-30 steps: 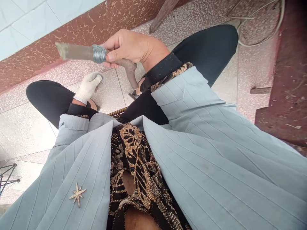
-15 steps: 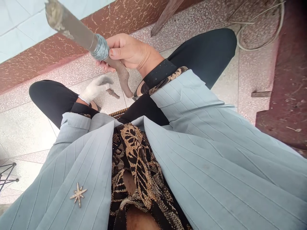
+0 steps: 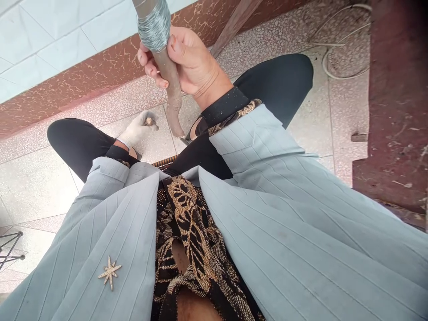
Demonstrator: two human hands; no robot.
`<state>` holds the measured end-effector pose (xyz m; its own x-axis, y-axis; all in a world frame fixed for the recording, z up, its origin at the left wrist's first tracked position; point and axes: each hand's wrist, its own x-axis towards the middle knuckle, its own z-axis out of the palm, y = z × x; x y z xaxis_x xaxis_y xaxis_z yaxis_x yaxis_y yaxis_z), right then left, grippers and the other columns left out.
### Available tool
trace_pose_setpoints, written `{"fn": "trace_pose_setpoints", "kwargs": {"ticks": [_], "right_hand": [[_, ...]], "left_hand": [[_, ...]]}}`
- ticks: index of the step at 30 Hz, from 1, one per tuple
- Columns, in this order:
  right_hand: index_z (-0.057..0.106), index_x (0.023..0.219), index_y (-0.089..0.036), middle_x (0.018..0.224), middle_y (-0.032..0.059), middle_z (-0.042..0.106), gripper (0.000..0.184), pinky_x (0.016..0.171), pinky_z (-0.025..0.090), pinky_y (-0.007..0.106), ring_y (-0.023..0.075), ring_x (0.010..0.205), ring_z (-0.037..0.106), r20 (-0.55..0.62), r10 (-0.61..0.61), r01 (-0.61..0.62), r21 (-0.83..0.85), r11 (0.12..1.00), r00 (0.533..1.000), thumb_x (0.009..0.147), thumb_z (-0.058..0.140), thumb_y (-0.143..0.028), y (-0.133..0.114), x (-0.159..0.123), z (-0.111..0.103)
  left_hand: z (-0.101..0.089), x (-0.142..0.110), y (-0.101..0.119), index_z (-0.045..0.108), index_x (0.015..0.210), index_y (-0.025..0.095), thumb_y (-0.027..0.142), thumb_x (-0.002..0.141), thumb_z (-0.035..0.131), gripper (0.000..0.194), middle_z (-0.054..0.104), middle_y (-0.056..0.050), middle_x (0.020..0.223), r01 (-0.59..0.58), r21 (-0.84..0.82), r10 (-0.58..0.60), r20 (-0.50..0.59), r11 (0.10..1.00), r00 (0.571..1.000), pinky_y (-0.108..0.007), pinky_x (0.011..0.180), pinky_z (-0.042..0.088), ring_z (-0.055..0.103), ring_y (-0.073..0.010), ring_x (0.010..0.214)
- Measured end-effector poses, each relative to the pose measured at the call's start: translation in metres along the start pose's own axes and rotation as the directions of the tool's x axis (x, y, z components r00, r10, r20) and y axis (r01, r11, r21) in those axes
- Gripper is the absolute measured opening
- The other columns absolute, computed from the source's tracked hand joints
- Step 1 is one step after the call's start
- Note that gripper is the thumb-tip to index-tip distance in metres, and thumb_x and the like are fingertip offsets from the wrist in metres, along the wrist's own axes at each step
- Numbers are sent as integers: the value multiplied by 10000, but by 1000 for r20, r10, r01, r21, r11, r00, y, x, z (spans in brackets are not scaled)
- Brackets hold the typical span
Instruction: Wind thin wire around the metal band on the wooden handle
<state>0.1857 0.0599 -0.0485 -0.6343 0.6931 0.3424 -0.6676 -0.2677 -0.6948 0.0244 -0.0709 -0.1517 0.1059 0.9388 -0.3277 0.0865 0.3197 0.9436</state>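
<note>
My right hand (image 3: 190, 58) is closed round a crooked wooden stick (image 3: 172, 84) just below a thick band of blue-grey thread or thin wire (image 3: 154, 29). The stick's upper end runs out of the picture at the top, and its lower, bent end hangs free near my shoe. Lower and to the left, my left hand (image 3: 136, 129) wears a white knit glove. Its fingers are curled round a short brown stick (image 3: 149, 121), of which only the pale end shows. The two hands are apart.
My bent knees in black trousers (image 3: 277, 84) frame the tiled floor (image 3: 150, 142). Ahead stands a wall with a brown skirting (image 3: 110, 67). A wooden leg (image 3: 234, 26) leans near it. At the right are a pale cable (image 3: 326, 67) and a dark red board (image 3: 397, 89).
The wrapped stick has swung right and more upright, its top end leaving the picture. My left hand has turned, so the short stick now points end-on towards me.
</note>
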Motion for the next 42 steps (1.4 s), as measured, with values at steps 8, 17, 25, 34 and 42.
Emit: {"fn": "trace_pose_setpoints", "kwargs": {"ticks": [8,17,25,34,42], "right_hand": [[612,1104,-78,1030,61,637,563,537,486,145,102,831,563,-112,-22,20,-19,1000,993,850,937,-462,-46,-6,-5],[584,1135,-106,971,19,662,239,589,444,177,75,787,584,-532,40,-43,6,999,846,1200,360,-157,-52,3,-18],[526,1071,-172,896,-44,638,210,653,414,143,60,713,508,-733,134,-197,0,980,666,1132,362,-287,-29,6,-35],[678,1098,-87,1018,41,680,309,598,471,171,96,806,547,-254,38,-28,45,999,966,910,860,-249,-44,-7,-13],[582,894,-145,856,49,634,497,460,406,150,101,689,498,27,91,-89,-90,992,995,856,904,-522,-4,-7,-1]], "left_hand": [[-8,0,8,652,1068,227,503,850,844,401,721,-76,1055,-60,-188,16,-225,980,974,-385,953,568,709,-219,1012],[-10,-9,36,708,1131,244,691,1003,580,483,712,-93,975,-96,-314,-33,-381,945,924,-367,825,602,695,-228,946],[-17,-17,50,751,1115,260,593,983,525,423,732,-99,966,-144,-241,54,-348,960,936,-435,855,611,702,-254,923],[-39,13,-3,647,1211,264,263,819,717,398,706,-62,1161,-54,-52,22,-481,997,877,-386,965,579,699,-234,1096],[-10,16,-7,683,1350,249,124,653,854,728,659,-127,1483,-24,260,42,-64,965,997,-588,1284,382,532,-400,1489]]}}
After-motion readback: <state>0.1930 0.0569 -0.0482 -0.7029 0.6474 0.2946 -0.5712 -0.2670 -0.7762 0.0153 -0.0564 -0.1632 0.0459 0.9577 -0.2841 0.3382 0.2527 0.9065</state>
